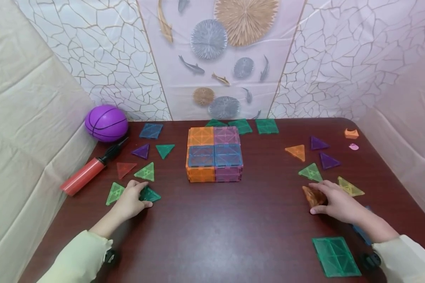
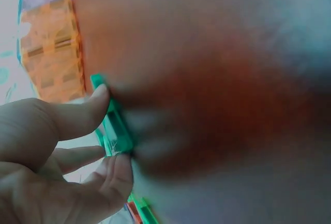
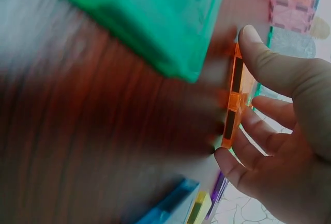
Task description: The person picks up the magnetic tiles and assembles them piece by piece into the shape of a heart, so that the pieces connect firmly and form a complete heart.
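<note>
On the dark red desk (image 1: 212, 220) a block of coloured tiles (image 1: 214, 153) stands mid-way back. The left hand (image 1: 130, 201) pinches a green triangle tile (image 1: 150, 194) lying front-left of the block. The right hand (image 1: 336, 204) grips an orange triangle tile (image 1: 312, 195) at front-right.

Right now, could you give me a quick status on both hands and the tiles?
Left hand pinches green triangle tile. Right hand grips orange triangle tile. Tile block stands between, untouched.

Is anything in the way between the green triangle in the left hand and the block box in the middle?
Nothing visible. Between the dark green triangle, gripped by the left hand, and the tile box lies only bare table.
</note>
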`<state>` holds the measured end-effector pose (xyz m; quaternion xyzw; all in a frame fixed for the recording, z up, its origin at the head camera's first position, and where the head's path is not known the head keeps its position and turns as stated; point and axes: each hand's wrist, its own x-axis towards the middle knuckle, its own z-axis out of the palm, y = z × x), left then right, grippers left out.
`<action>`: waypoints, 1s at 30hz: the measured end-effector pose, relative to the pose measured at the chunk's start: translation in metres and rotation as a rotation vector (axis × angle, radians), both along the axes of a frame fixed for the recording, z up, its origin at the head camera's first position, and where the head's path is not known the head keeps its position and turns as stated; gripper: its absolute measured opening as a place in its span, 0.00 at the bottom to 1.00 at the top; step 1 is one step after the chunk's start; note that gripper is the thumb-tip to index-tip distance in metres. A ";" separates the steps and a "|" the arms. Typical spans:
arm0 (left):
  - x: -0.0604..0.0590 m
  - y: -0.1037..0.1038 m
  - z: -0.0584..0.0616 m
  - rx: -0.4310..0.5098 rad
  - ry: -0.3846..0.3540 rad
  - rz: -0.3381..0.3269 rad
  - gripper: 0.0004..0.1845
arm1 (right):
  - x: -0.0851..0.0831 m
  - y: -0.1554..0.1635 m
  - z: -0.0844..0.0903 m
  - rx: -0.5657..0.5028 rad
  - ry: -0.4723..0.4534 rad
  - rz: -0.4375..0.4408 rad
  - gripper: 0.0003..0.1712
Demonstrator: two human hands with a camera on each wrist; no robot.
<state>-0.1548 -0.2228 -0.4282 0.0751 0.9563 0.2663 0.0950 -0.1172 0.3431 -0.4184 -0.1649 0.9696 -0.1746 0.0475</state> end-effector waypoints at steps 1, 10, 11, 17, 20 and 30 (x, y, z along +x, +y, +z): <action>-0.002 -0.001 0.000 -0.004 -0.023 0.000 0.36 | -0.001 -0.002 0.000 -0.005 -0.003 -0.001 0.42; -0.013 -0.005 0.003 0.009 -0.091 -0.005 0.27 | -0.006 -0.020 -0.001 -0.099 -0.042 -0.016 0.40; -0.013 -0.005 0.003 0.014 -0.094 -0.003 0.26 | -0.007 -0.022 -0.001 -0.104 -0.041 -0.017 0.39; -0.014 0.001 0.005 0.029 -0.056 -0.031 0.26 | -0.015 -0.038 0.000 -0.151 -0.079 0.013 0.24; -0.015 0.006 0.004 0.046 -0.033 -0.055 0.28 | -0.017 -0.048 0.001 -0.162 -0.107 0.054 0.17; -0.015 0.024 0.001 0.221 -0.116 0.064 0.33 | -0.025 -0.083 0.007 -0.214 -0.128 0.145 0.08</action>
